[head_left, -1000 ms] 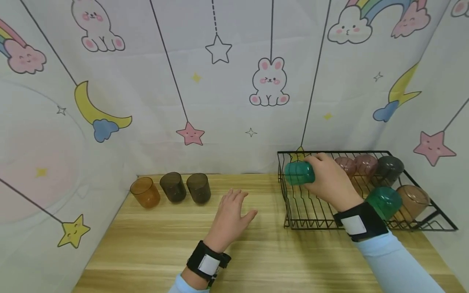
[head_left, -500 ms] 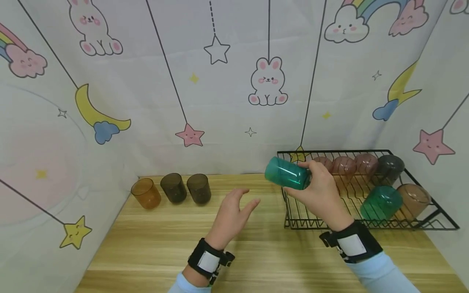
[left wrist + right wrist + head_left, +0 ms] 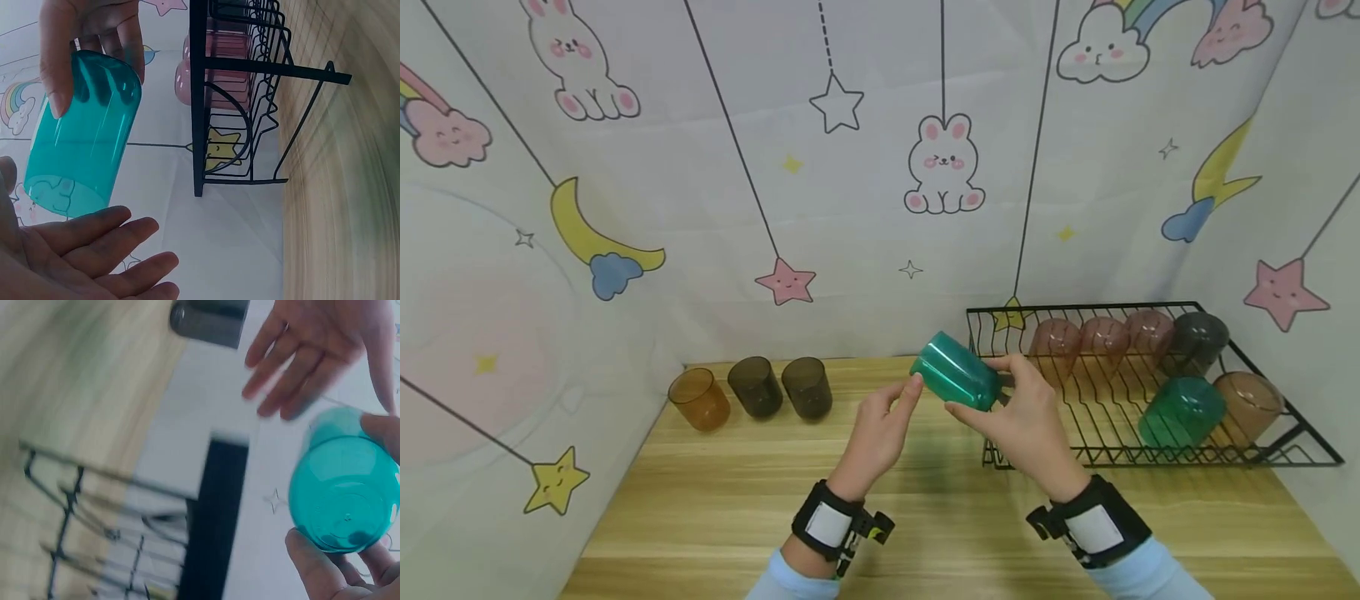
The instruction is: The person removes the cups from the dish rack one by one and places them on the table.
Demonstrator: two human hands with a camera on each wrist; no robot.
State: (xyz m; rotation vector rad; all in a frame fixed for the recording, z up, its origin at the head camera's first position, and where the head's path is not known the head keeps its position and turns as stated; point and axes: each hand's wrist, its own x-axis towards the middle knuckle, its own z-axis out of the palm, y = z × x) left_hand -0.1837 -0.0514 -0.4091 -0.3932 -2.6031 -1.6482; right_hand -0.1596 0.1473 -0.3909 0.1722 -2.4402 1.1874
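The right hand grasps the teal cup near its base, thumb and fingers on opposite sides; the cup is tilted above the wooden table, near the black rack; the left hand, fingers relaxed and extended, is at the rim; contact is unclear.

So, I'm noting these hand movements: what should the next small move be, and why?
Probably the left hand should curl its fingers around the teal cup: the right hand alone grips it near its base, tilted above the table, while the outstretched left fingers are beside its open end.
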